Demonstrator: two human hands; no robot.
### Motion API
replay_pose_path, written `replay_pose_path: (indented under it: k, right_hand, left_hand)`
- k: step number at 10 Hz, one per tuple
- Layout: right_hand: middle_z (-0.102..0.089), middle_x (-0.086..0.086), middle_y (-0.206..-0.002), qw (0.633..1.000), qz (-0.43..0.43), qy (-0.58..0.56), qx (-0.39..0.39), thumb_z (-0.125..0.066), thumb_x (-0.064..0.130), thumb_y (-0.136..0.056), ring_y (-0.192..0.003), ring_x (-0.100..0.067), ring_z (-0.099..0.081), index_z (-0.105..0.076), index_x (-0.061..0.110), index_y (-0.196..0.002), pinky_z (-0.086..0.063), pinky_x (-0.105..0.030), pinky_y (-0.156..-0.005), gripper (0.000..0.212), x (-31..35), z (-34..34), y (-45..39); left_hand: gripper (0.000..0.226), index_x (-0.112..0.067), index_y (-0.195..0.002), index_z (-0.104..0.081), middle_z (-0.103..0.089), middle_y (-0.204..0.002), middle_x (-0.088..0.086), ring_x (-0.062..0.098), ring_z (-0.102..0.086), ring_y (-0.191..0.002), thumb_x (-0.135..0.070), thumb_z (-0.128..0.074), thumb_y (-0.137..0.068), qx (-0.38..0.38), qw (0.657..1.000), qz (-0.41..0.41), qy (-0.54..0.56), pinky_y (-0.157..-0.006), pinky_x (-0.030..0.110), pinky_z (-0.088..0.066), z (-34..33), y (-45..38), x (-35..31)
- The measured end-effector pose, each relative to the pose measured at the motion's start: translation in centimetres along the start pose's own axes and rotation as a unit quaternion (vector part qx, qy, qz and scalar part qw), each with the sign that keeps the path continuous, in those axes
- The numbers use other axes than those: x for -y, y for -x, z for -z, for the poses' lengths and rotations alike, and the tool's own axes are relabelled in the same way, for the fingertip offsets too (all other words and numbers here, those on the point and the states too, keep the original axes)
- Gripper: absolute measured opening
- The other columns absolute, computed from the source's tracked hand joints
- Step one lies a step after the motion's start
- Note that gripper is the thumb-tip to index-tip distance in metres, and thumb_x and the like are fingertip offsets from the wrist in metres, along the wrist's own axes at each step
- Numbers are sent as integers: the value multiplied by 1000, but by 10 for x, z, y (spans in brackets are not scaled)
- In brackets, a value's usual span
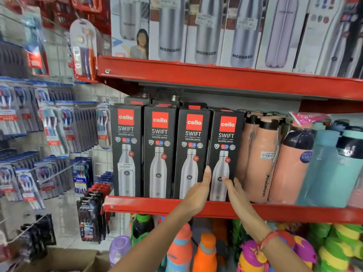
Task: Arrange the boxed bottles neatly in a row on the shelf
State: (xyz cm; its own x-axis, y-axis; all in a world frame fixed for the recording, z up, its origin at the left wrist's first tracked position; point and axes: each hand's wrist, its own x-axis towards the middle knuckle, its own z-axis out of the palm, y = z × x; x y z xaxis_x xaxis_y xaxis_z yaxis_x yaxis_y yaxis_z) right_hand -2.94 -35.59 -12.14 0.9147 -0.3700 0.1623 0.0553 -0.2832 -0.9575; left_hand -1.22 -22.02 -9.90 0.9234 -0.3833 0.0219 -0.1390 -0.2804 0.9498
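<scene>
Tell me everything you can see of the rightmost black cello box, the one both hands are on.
The rightmost black cello box is a tall dark carton, apparently cardboard, with a red logo square, "SWIFT" lettering and a steel bottle picture. It stands upright on the red shelf, last of four in the front row, beside peach bottles. The left hand presses its left edge; the right hand lies flat against its lower front.

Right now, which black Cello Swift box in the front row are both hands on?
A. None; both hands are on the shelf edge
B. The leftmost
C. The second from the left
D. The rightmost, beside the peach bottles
D: the left hand and right hand press flat on the lower front of the rightmost Cello Swift box, next to the peach bottles.
</scene>
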Motion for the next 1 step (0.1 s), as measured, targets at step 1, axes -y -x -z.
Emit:
replay_pose_path:
  k: [1]
  right_hand:
    - [-24,1,-157,974,192,37,-112,-43,59,-88,-141,-11,-22,-20,25,-149,-19,-33,-114,74,47,-9,17]
  left_hand:
    - [64,-27,-82,-60,-63,-83,-1,11,-56,-76,-74,-17,-87,-128,981,-146,-11,-78,29,-43,29,21,-23]
